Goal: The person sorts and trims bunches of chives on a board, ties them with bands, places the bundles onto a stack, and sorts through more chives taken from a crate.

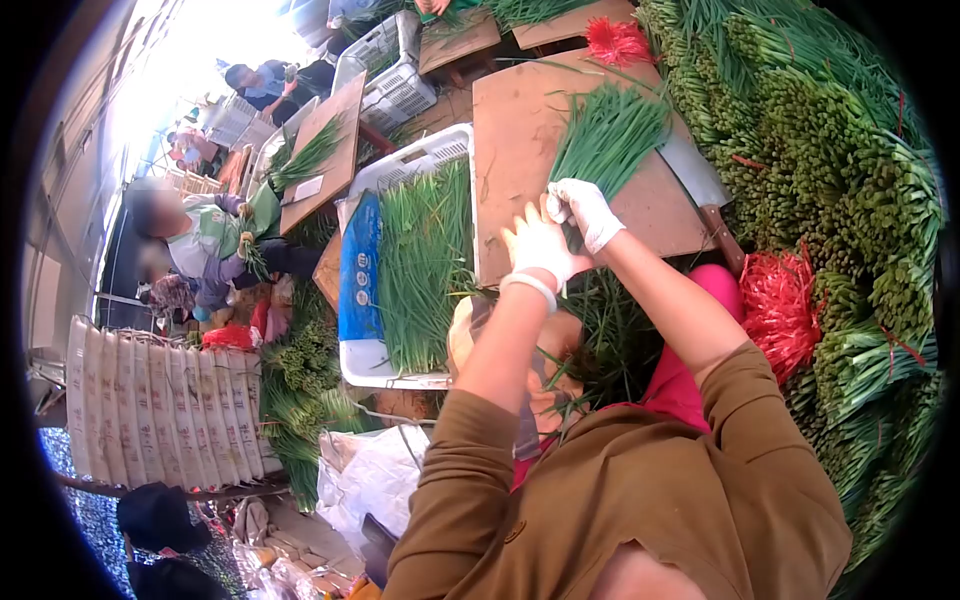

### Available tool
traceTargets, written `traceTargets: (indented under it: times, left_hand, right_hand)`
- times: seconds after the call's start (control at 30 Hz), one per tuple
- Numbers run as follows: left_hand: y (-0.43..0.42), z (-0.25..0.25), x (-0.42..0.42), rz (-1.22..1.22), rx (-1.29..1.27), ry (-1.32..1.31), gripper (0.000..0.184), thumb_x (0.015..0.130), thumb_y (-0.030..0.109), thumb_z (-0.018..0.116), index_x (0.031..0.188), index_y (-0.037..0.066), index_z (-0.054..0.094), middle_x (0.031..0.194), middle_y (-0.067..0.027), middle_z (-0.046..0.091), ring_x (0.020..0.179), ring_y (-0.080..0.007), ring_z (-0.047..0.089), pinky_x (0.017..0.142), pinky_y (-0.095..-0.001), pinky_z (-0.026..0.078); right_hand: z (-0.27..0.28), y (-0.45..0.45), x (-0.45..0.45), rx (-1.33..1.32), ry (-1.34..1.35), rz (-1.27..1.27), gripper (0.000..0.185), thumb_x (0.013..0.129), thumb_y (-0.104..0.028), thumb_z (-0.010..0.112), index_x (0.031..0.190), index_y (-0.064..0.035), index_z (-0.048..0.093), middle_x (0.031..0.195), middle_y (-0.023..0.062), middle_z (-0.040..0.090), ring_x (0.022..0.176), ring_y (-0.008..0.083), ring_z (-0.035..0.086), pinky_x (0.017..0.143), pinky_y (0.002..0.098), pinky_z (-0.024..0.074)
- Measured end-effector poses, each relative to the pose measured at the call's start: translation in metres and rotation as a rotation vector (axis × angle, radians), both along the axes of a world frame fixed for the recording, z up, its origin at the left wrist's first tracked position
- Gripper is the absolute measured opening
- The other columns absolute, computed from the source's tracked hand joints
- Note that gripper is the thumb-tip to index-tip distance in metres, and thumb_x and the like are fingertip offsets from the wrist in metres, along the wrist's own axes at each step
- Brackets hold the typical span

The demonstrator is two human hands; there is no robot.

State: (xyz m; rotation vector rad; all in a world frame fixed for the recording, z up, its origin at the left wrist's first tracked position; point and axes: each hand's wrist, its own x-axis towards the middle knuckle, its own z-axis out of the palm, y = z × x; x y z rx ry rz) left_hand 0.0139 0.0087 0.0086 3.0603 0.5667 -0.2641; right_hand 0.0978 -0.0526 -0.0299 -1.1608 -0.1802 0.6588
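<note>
Green stalk bunch (612,135) on right half of surface (515,120); right hand (587,213) at its base, fingers curled, can't tell if pinching; left hand (538,248) spread near bottom edge. Bare room along left edge; knife (697,172) blocks right, red strings (617,42) top, crate (362,362) beyond left.

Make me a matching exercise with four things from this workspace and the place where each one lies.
Things
1. Wide-bladed metal knife with a brown handle
2. Blue printed plastic packaging
3. Larger bundle of shiny red plastic strands
4. Fan of long, thin green stalks

Places
A. Between the pink-clad leg and the stacked green bunches
B. On the flat brown board, by the white-gloved right hand
C. At the board's right edge
D. Along the left side of the white plastic crate

Pairs: 1-C, 2-D, 3-A, 4-B
</note>
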Motion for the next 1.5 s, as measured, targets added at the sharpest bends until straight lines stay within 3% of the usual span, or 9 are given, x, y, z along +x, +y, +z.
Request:
traceTargets:
  times: [0.2, 0.37, 0.53, 0.63, 0.83, 0.97, 1.03, 1.3, 1.5]
  left_hand:
    - [0.016, -0.037, 0.006, 0.051, -0.029, -0.116, 0.085, 0.070, 0.032, 0.074, 0.137, 0.003, 0.031, 0.116, -0.0154, 0.052, 0.106, -0.0305, 0.056, 0.086, -0.0398, 0.049]
    - [0.018, -0.047, 0.004, 0.049, -0.035, -0.124, 0.092, 0.065, 0.037, 0.075, 0.137, 0.004, 0.029, 0.117, -0.0171, 0.051, 0.110, -0.0312, 0.054, 0.090, -0.0405, 0.048]
    - [0.019, -0.028, 0.006, 0.064, -0.108, -0.063, 0.094, 0.062, 0.045, 0.076, 0.135, 0.006, 0.031, 0.119, -0.0178, 0.051, 0.111, -0.0318, 0.055, 0.090, -0.0420, 0.048]
    - [0.022, -0.017, 0.005, 0.037, -0.097, -0.056, 0.099, 0.061, 0.045, 0.078, 0.138, 0.006, 0.029, 0.121, -0.0170, 0.050, 0.112, -0.0321, 0.054, 0.090, -0.0429, 0.047]
    - [0.014, -0.010, -0.023, -0.132, -0.016, -0.118, 0.100, 0.059, 0.038, 0.079, 0.140, 0.008, 0.028, 0.137, -0.0154, 0.037, 0.117, -0.0335, 0.048, 0.092, -0.0453, 0.045]
    - [0.053, -0.026, -0.018, -0.077, -0.390, -0.201, 0.096, 0.060, 0.029, 0.075, 0.141, 0.005, 0.029, 0.133, -0.0190, 0.043, 0.114, -0.0338, 0.052, 0.095, -0.0409, 0.045]
    - [0.074, -0.009, -0.015, -0.115, -0.593, -0.098, 0.099, 0.060, 0.033, 0.073, 0.142, 0.002, 0.028, 0.134, -0.0227, 0.044, 0.119, -0.0336, 0.050, 0.098, -0.0364, 0.044]
    - [0.027, -0.010, 0.017, -0.051, 0.035, -0.025, 0.062, 0.072, 0.043, 0.065, 0.121, 0.009, 0.046, 0.116, -0.0183, 0.057, 0.107, -0.0348, 0.058, 0.092, -0.0435, 0.047]
    - [0.031, -0.027, 0.016, 0.052, -0.247, -0.056, 0.068, 0.078, 0.036, 0.062, 0.135, 0.011, 0.035, 0.115, -0.0207, 0.055, 0.104, -0.0363, 0.060, 0.089, -0.0440, 0.048]
  right_hand:
    - [-0.028, -0.011, -0.059, 0.174, 0.273, -0.108, 0.023, 0.090, -0.016, 0.047, 0.068, -0.0091, 0.050, 0.056, 0.0019, 0.047, 0.045, 0.0114, 0.037, 0.046, 0.0245, 0.0298]
    - [-0.055, -0.041, -0.054, 0.380, 0.461, -0.027, 0.026, 0.093, -0.018, 0.040, 0.071, -0.0107, 0.050, 0.055, 0.0002, 0.045, 0.041, 0.0106, 0.032, 0.039, 0.0242, 0.0222]
    - [-0.060, -0.049, -0.036, -0.441, -0.517, -0.078, 0.023, 0.086, -0.028, 0.057, 0.086, -0.0067, 0.065, 0.069, 0.0075, 0.063, 0.058, 0.0212, 0.057, 0.057, 0.0313, 0.0468]
    - [-0.033, -0.075, -0.030, -0.893, -0.741, 0.446, 0.021, 0.079, -0.029, 0.063, 0.081, -0.0106, 0.071, 0.084, 0.0118, 0.067, 0.078, 0.0279, 0.062, 0.073, 0.0346, 0.0491]
    - [-0.028, -0.044, -0.014, -0.024, -0.527, -0.045, 0.016, 0.078, -0.019, 0.064, 0.087, -0.0077, 0.071, 0.095, 0.0060, 0.068, 0.082, 0.0188, 0.062, 0.083, 0.0303, 0.0476]
    - [-0.023, -0.011, -0.003, 0.255, 0.273, -0.028, 0.015, 0.090, -0.020, 0.054, 0.089, -0.0074, 0.061, 0.087, 0.0052, 0.068, 0.084, 0.0171, 0.065, 0.068, 0.0261, 0.0469]
    - [0.001, -0.011, -0.011, 0.278, 0.251, 0.001, 0.016, 0.093, -0.020, 0.050, 0.086, -0.0095, 0.059, 0.085, 0.0045, 0.068, 0.083, 0.0162, 0.065, 0.059, 0.0243, 0.0434]
    - [-0.001, 0.017, -0.008, 0.330, 0.410, -0.188, 0.020, 0.095, -0.019, 0.046, 0.077, -0.0132, 0.050, 0.062, -0.0006, 0.052, 0.049, 0.0100, 0.047, 0.040, 0.0221, 0.0280]
    - [-0.001, -0.013, -0.044, 0.278, 0.205, -0.096, 0.026, 0.094, -0.015, 0.041, 0.069, -0.0099, 0.047, 0.056, -0.0012, 0.041, 0.049, 0.0079, 0.036, 0.046, 0.0225, 0.0272]
